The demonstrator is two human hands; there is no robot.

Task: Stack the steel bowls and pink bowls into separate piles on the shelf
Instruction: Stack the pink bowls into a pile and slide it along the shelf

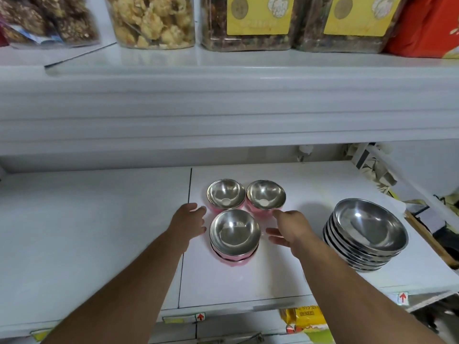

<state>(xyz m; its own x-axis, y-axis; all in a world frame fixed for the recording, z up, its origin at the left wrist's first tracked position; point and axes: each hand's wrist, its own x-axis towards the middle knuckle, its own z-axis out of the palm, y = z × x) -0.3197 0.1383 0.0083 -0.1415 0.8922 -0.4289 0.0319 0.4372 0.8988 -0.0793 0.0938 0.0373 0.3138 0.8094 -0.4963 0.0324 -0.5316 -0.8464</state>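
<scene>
Three pink bowls with steel liners clustered mid-shelf on the white shelf board [285,274]: back-left pink bowl [225,194], back-right pink bowl [265,194], front pink bowl [235,234], the last looking like two or more already nested. Rims nearly touching, all upright, mouths up, round so no long axis to speak of. Stack of plain steel bowls [365,234] well apart to the right, leaning slightly, mouths up too. Left hand [189,225] just left of the front bowl, fingers loosely curled, holding nothing. Right hand [289,228] just right of it, fingers spread apart, empty, fingertips near the back-right bowl's base. Probably light and rigid, polished liner slippery, pink outer shell likely plastic and less slick; not fragile but apt to clatter. Best hold judged at the rim from both sides, or thumb inside and fingers on the pink wall. Nested pieces may jam or slide apart if tipped; keep level. Jars of dried food [151,21] on the upper shelf, irrelevant.
</scene>
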